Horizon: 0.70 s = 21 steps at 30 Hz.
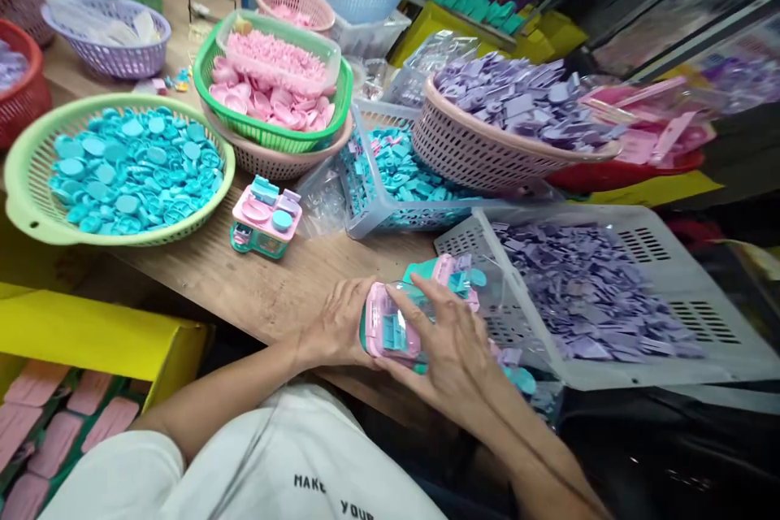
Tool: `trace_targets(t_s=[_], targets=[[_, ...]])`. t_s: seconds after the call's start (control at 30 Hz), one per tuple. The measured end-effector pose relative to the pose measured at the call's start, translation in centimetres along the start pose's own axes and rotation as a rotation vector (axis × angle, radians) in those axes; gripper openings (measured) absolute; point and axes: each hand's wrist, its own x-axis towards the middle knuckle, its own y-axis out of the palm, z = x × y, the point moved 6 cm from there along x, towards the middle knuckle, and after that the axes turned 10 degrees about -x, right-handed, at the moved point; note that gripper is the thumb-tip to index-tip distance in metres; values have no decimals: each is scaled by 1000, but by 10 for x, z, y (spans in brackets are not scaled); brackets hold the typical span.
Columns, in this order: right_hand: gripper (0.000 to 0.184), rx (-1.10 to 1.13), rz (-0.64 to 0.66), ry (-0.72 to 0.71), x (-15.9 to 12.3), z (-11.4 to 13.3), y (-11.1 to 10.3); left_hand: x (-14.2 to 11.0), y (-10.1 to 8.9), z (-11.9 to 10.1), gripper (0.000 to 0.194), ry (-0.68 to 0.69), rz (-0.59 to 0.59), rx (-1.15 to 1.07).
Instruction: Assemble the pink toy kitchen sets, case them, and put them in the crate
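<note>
While the left hand (341, 323) bears against the left end of a pink and teal toy (395, 333), the right hand (454, 341) reaches over it from the other side. Fingers of both hands are clamped on the toy: those of the right are spread over its clear cover, with the thumb along the near side; those of the left are bent around the far side and partly hidden. The toy is at the near edge of the table (201, 272); whether it rests on the wood cannot be determined. A blue piece shows on its pink top.

Just beyond the right hand are more toy parts (448, 270) in pink, teal and blue, partly covered by the fingers. A second toy (266, 219) stands upright on the table, to the left of the hands and apart from them.

To the far left, a pale green basket (24, 199) contains blue discs (131, 171). Next to it, a bright green basket (344, 97) carries pink pieces (235, 93) and a clear tub (332, 69). To the right of the hands, a white crate (695, 264) holds purple pieces (578, 292). A yellow box (97, 325) at lower left contains pink-topped items (64, 443).
</note>
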Motion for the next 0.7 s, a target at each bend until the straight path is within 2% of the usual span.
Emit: trace_targets(t_s=[0.1, 0.2, 0.27, 0.33, 0.4, 0.47, 0.57, 0.7], targets=[[83, 61, -128, 74, -6, 8, 8, -10, -20, -15, 111, 40, 47, 62], [86, 127, -193, 88, -2, 5, 18, -13, -64, -42, 79, 128, -3, 214], [87, 136, -223, 116, 6, -2, 23, -7, -107, -59, 52, 182, -158, 376], [86, 120, -238, 161, 19, -10, 26, 3, -157, -68, 38, 181, -383, 555], [87, 90, -200, 207, 35, -16, 26, 14, -200, -69, 35, 132, -557, 698], [89, 56, -100, 251, 50, -21, 22, 26, -230, -62, 39, 65, -623, 780], [92, 16, 48, 312, 69, -30, 11, 43, -248, -46, 46, -18, -613, 822], [100, -56, 159, 375, 91, -51, 0, 56, -235, -34, 52, -68, -592, 818]])
